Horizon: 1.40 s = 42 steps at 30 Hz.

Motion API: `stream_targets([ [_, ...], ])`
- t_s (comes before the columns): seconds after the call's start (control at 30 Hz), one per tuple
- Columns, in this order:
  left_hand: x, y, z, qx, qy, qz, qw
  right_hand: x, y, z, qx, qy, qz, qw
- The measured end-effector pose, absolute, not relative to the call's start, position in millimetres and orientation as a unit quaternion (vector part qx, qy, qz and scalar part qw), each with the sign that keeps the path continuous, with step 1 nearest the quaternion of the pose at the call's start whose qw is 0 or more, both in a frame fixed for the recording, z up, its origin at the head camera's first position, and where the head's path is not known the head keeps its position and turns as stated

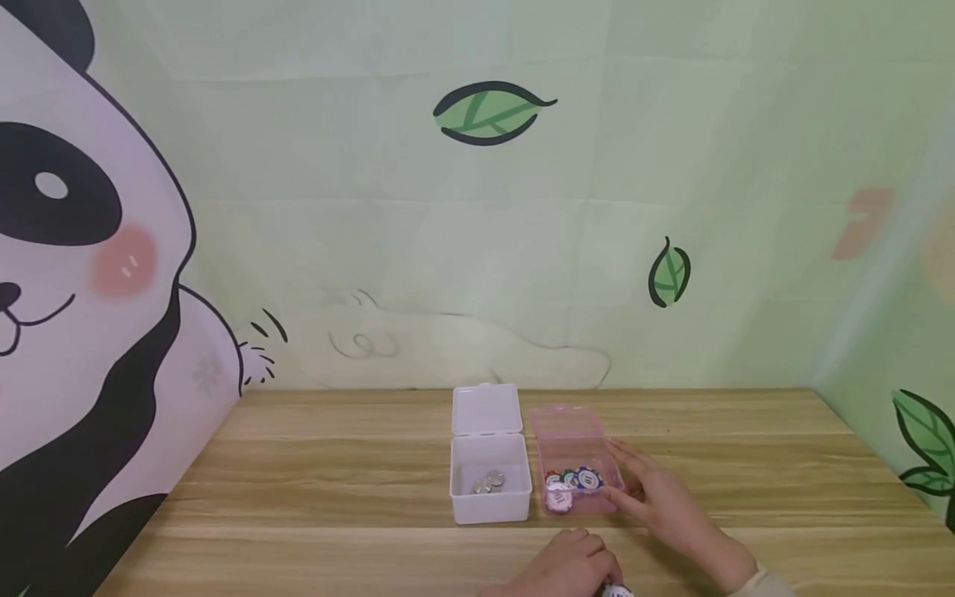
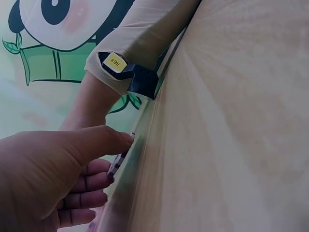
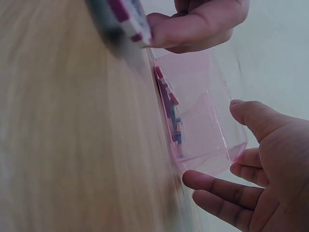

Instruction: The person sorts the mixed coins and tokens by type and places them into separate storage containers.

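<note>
My left hand is low in the head view, near the table's front edge. It pinches a poker chip between thumb and fingers; purple and white blocks show along the chip's edge. My right hand steadies the right end of a pink see-through box, thumb by the front corner and fingers along the far side. The box's lid stands raised at the back. Inside lie several poker chips, among them a blue one and a white-faced one against the front wall.
Left of the pink box stands a white box with its lid raised and several silver coins inside. Both boxes are on a wooden table. A printed panda backdrop rises behind the table and along its sides.
</note>
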<state>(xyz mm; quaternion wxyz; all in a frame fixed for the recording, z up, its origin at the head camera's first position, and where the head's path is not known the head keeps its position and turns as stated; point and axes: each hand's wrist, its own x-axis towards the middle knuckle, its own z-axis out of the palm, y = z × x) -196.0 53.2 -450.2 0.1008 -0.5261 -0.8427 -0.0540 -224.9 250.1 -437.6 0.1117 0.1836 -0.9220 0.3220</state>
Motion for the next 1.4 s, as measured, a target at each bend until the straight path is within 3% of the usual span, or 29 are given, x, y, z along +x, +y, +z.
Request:
stream_targets([
  [0.27, -196.4, 53.7, -445.3, -0.522, -0.846, -0.047, 0.101, -225.3, 250.5, -436.9, 0.185, -0.920, 0.330, 0.108],
  [0.5, -196.1, 52.0, -439.2, -0.520, -0.842, -0.038, 0.137, -225.8, 250.1, -438.7, 0.196, -0.917, 0.324, 0.127],
  [0.97, -199.6, 42.1, -423.4, -0.489, -0.858, -0.100, 0.123, -225.3, 249.8, -439.3, 0.184, -0.919, 0.331, 0.113],
  [1.23, -207.9, 40.4, -418.8, -0.470, -0.861, -0.099, 0.165, -225.3, 249.4, -440.4, 0.181, -0.921, 0.324, 0.116],
  [1.4, -212.7, 39.6, -412.5, -0.463, -0.867, -0.095, 0.157, -226.0, 249.6, -440.4, 0.183, -0.920, 0.325, 0.117],
])
